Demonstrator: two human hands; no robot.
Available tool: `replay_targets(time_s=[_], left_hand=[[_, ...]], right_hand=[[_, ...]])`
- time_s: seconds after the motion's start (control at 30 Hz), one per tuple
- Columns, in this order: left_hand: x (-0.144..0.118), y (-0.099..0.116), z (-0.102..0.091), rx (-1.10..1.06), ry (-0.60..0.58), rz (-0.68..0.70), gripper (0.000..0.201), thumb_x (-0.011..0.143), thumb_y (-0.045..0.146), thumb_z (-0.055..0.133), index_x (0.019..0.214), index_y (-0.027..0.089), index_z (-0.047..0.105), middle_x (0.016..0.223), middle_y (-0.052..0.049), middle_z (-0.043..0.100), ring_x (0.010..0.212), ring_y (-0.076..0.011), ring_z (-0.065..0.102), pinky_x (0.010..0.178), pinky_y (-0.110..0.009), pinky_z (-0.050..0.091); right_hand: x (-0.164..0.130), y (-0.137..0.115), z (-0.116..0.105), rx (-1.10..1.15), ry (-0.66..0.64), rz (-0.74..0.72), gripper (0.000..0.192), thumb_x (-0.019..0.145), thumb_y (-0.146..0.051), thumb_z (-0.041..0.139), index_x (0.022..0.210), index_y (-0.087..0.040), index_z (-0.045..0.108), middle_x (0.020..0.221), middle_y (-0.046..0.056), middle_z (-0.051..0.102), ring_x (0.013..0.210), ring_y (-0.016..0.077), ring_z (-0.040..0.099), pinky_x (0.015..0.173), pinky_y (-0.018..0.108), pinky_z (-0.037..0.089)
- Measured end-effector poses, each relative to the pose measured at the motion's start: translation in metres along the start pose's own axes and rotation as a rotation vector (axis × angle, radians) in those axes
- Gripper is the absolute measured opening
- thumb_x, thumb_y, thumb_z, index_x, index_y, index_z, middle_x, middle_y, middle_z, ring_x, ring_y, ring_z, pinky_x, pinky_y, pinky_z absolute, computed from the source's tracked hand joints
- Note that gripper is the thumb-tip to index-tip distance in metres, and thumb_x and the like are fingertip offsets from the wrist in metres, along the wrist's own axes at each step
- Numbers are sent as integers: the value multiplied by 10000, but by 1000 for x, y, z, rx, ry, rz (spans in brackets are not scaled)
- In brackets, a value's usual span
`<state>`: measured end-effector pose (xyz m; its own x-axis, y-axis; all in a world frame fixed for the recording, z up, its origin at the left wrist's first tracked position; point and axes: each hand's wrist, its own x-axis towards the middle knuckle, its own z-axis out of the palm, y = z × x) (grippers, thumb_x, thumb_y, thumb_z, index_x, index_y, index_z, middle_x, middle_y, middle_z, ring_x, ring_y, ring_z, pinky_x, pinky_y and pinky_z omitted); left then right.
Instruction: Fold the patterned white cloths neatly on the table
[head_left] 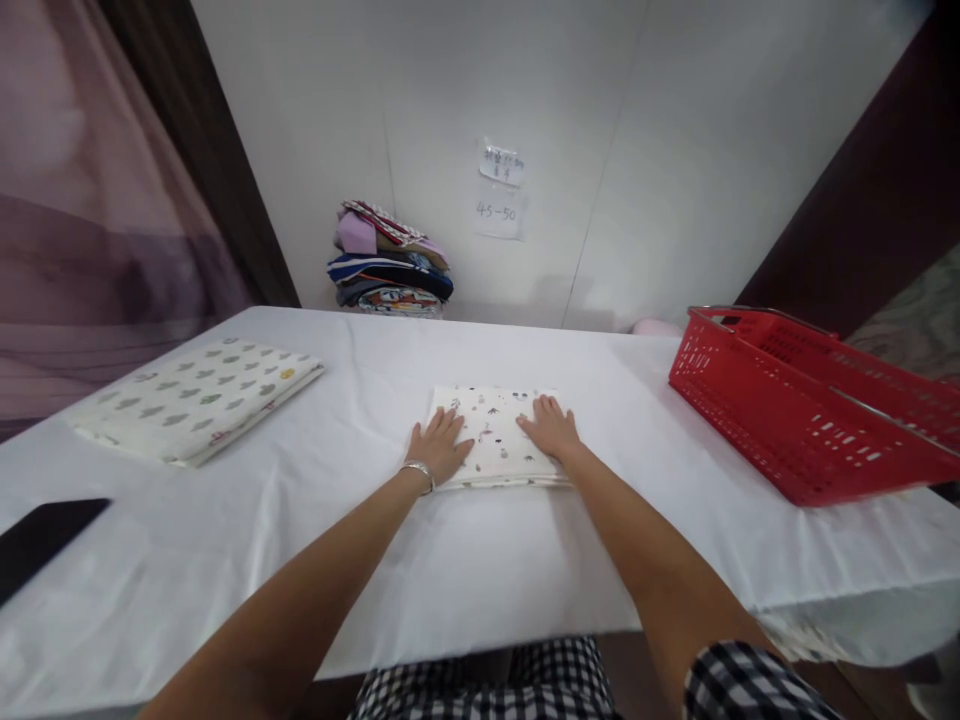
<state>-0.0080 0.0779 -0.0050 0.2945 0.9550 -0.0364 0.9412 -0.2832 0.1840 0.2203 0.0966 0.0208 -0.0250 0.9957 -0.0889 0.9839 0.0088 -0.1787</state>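
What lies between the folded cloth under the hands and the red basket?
Only bare white tablecloth separates the folded cloth from the red basket, as the head view shows.

A table (487,570) with a white cloth carries everything; in its middle lies a small folded cloth (495,440) with little prints; on the left part lies a bigger folded cloth (196,398) with green shapes; at the left edge lies a dark phone (41,540); on the right stands a red basket (810,410); at the far edge, against the wall, sits a pile of clothes (390,262).
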Motion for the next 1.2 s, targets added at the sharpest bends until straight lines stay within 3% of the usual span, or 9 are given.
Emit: replay_targets(time_s=[0.13, 0.3, 0.4, 0.47, 0.63, 0.77, 0.97, 1.07, 1.2], left_hand=[[0, -4, 0, -2, -3, 2, 614, 867, 548, 173, 1401, 248, 222, 1495, 1, 87, 1369, -221, 4, 1068, -534, 98], [23, 7, -21, 26, -125, -38, 651, 819, 614, 249, 1354, 252, 335, 1479, -41, 181, 1357, -270, 100, 1042, -577, 110], [47, 18, -32, 34, -29, -11, 689, 814, 644, 198, 1362, 247, 323, 1484, -39, 162, 1359, -263, 91, 1059, -549, 82], [60, 20, -29, 47, 36, 14, 692, 826, 627, 174, 1392, 237, 261, 1493, -23, 120, 1365, -250, 46, 1073, -525, 45], [71, 10, -5, 59, -11, -37, 728, 820, 629, 137, 1420, 217, 177, 1498, -17, 53, 1367, -248, 9, 1073, -531, 36], [72, 6, 3, 67, 19, -23, 740, 816, 638, 120, 1419, 214, 183, 1496, -22, 74, 1366, -257, 14, 1072, -536, 37], [72, 7, -1, 62, 34, -24, 624, 860, 490, 173, 1413, 203, 206, 1492, -31, 111, 1366, -236, 51, 1071, -532, 61], [69, 6, -2, 43, 27, -14, 605, 867, 471, 166, 1409, 209, 219, 1491, -26, 116, 1367, -230, 55, 1075, -525, 65], [69, 6, -2, 37, 31, -10, 610, 866, 488, 168, 1412, 220, 209, 1493, -20, 106, 1367, -231, 43, 1078, -522, 64]], right_hand=[[2, 23, 15, -21, 4, 22, 711, 855, -592, 157, 1416, -156, 166, 1495, 58, 61, 1358, 210, -4, 1058, 479, 53], [3, 19, 18, -41, 12, 26, 714, 857, -592, 125, 1422, -156, 145, 1496, 54, 55, 1357, 211, -16, 1056, 473, 57], [3, 17, 19, -43, 26, 31, 713, 858, -590, 138, 1422, -154, 145, 1496, 53, 59, 1357, 210, -11, 1057, 467, 60], [3, 18, 19, -41, 29, 27, 712, 857, -592, 140, 1420, -158, 151, 1496, 53, 65, 1357, 207, -3, 1056, 472, 67], [2, 20, 17, -52, 42, 15, 688, 861, -578, 166, 1407, -161, 201, 1490, 71, 106, 1355, 215, 37, 1053, 489, 55], [10, -2, 9, -75, 74, -10, 700, 861, -575, 194, 1397, -126, 234, 1485, 106, 122, 1355, 240, 23, 1055, 470, -19], [40, -54, 15, 50, 43, -281, 683, 873, -572, 127, 1402, -150, 220, 1482, 77, 155, 1356, 207, 69, 1066, 406, 35], [48, -41, 18, 32, -8, -261, 697, 862, -599, 131, 1403, -169, 219, 1486, 61, 143, 1357, 204, 64, 1067, 407, 30], [49, 4, 12, -19, -26, -47, 738, 851, -615, 150, 1424, -149, 143, 1494, 64, 81, 1360, 207, 16, 1069, 417, 1]])
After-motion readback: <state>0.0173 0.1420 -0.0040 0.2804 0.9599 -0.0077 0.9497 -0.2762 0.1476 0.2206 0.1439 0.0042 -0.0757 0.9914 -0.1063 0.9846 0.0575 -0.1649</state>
